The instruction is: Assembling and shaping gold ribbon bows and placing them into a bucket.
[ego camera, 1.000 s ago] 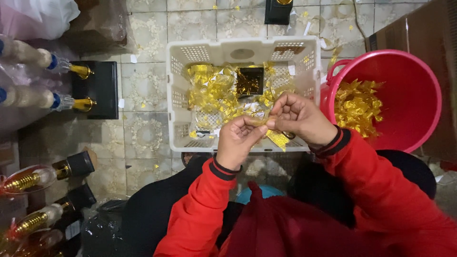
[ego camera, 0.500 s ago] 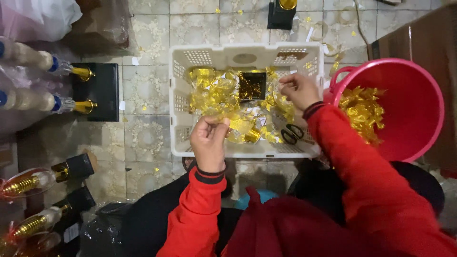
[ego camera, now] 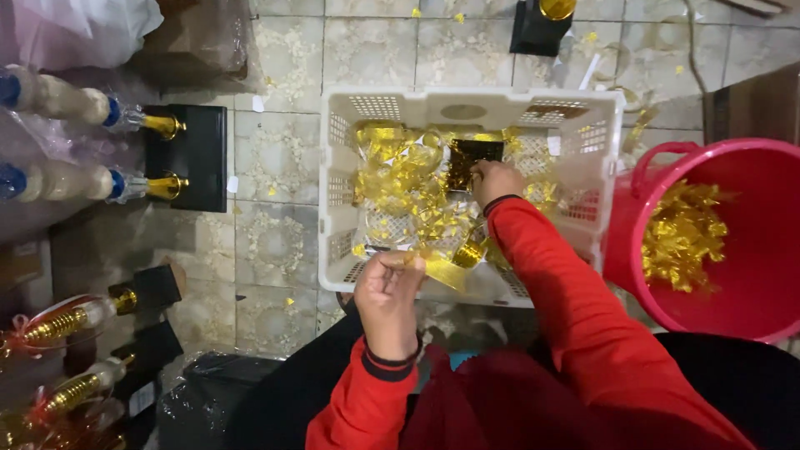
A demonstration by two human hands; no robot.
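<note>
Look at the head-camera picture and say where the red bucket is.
The red bucket stands at the right edge of the head view, on the tiled floor right beside the white basket, with gold foil pieces inside.

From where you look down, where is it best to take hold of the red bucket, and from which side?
Take the red bucket by its looped handle, at the rim's upper left corner. It stands clear of the wall, so fingers could hook under it. Come from above on the side facing the white crate; gold foil pieces fill the inside.
</note>
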